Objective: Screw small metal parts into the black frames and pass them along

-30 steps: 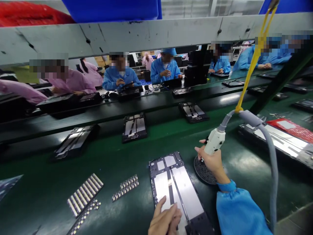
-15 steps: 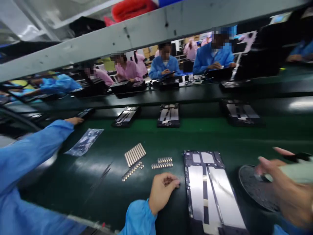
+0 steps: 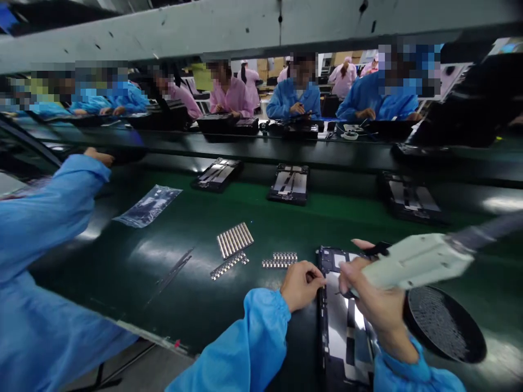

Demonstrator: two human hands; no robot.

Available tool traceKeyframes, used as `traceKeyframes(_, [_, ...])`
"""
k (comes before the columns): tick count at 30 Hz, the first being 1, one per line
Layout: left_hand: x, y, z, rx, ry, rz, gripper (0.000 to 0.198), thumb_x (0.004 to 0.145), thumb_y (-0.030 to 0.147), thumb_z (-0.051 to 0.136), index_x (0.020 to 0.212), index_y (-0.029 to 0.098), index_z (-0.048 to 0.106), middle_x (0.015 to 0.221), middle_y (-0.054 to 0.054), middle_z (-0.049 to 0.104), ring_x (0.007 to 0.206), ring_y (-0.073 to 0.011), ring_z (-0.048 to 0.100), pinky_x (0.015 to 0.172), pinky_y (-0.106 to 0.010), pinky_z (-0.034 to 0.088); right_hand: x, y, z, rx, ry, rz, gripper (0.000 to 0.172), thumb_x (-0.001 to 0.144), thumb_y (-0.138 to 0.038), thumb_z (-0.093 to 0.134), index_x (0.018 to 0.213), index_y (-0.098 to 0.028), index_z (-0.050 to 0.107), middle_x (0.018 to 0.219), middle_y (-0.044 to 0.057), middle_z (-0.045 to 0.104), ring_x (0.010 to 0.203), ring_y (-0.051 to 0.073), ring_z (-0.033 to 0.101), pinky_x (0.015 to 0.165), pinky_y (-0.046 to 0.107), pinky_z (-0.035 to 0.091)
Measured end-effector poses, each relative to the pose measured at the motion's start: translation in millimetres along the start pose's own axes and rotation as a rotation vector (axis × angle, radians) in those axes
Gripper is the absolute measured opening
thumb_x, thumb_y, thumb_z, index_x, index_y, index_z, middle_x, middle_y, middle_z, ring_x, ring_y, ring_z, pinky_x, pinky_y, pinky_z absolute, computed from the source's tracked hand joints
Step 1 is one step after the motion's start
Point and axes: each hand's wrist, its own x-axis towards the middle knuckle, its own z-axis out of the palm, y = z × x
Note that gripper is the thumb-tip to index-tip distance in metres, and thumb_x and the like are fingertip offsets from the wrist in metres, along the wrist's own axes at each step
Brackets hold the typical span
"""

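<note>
My right hand (image 3: 378, 305) grips a pale green electric screwdriver (image 3: 420, 261), its tip end held over an opened tablet (image 3: 339, 321) with silver battery panels. At the tablet's left edge, my left hand (image 3: 302, 286) has thumb and fingers pinched together; whatever they hold is too small to make out. Beside that hand lie short strips of small metal parts (image 3: 280, 260), another strip (image 3: 229, 267) and a ribbed block of pale bars (image 3: 236, 239). A round black dish (image 3: 449, 326) of tiny pieces, apparently screws, stands right of the tablet.
Several opened tablets, including one (image 3: 289, 184), lie along the far side of the green bench (image 3: 171, 305). A clear bag (image 3: 149, 206) and thin dark strips (image 3: 175, 269) lie left. A co-worker's hand (image 3: 100, 157) reaches in there. A metal beam (image 3: 229, 35) crosses overhead.
My right hand has brought the screwdriver leftward from the dish to over the tablet. My left hand has moved right to the tablet's edge. The view has shifted.
</note>
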Motion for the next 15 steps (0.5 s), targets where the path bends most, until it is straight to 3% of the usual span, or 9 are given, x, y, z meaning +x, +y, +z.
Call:
traceKeyframes(3, [9,-3,-2.9,-0.039,-0.084,0.004,0.007,0.069,0.015,0.072,0.073,0.015,0.066,0.067,0.002,0.063,0.062,-0.0107,0.057,0.059,-0.021,0.044,5,13,17,-0.007,-0.026,0.012,0.022,0.080,-0.028,0.069,0.097,-0.021,0.056,0.048,-0.008,0.056,0.042,0.013,0.054,0.054,0.031,0.050])
traceKeyframes(6, [21,-9,-4.8,-0.099,-0.182,-0.082,0.027,0.061,0.012,0.076,0.082,0.015,0.061,0.060,0.006,0.058,0.052,-0.0083,0.054,0.050,-0.018,0.042,6,21,27,-0.005,-0.061,0.047,0.027,0.079,-0.029,0.069,0.100,-0.020,0.055,0.048,-0.008,0.056,0.040,0.013,0.053,0.049,0.029,0.049])
traceKeyframes(9, [30,-13,-4.7,-0.174,-0.268,-0.186,0.033,0.061,0.014,0.076,0.087,0.016,0.056,0.058,0.007,0.057,0.045,-0.0098,0.056,0.041,-0.018,0.043,5,26,29,-0.042,-0.080,0.057,0.030,0.079,-0.029,0.070,0.103,-0.020,0.054,0.047,-0.008,0.056,0.041,0.014,0.054,0.051,0.031,0.050])
traceKeyframes(15, [28,-12,-3.7,-0.214,-0.283,-0.227,0.029,0.063,0.013,0.073,0.085,0.016,0.054,0.056,0.007,0.057,0.041,-0.0102,0.056,0.035,-0.018,0.044,5,32,29,0.033,-0.081,0.108,0.042,0.079,-0.029,0.071,0.113,-0.020,0.048,0.048,-0.009,0.056,0.040,0.015,0.053,0.045,0.029,0.047])
